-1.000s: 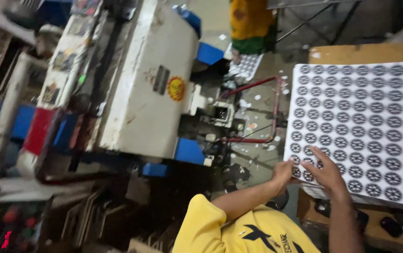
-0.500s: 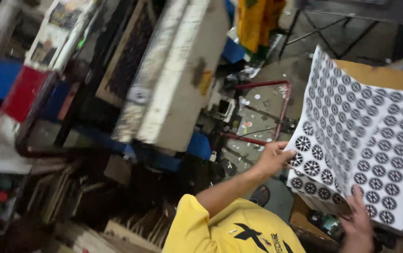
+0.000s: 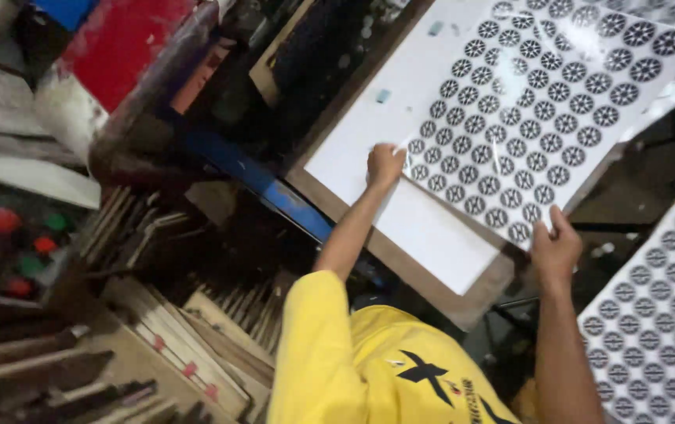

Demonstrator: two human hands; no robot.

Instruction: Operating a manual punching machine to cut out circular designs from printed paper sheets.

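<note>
White board [image 3: 432, 228] with a brown rim fills the centre, tilted, where half a second ago the machine's pale body stood. One printed sheet [image 3: 541, 118] of black rosettes now lies over that board instead of hanging free at the right. A second patterned stack [image 3: 659, 330] shows at the lower right edge. Left hand [image 3: 384, 165] is pinched on the sheet's near corner; right hand [image 3: 555, 250] grips its lower edge. Dark open space lies right of the board.
</note>
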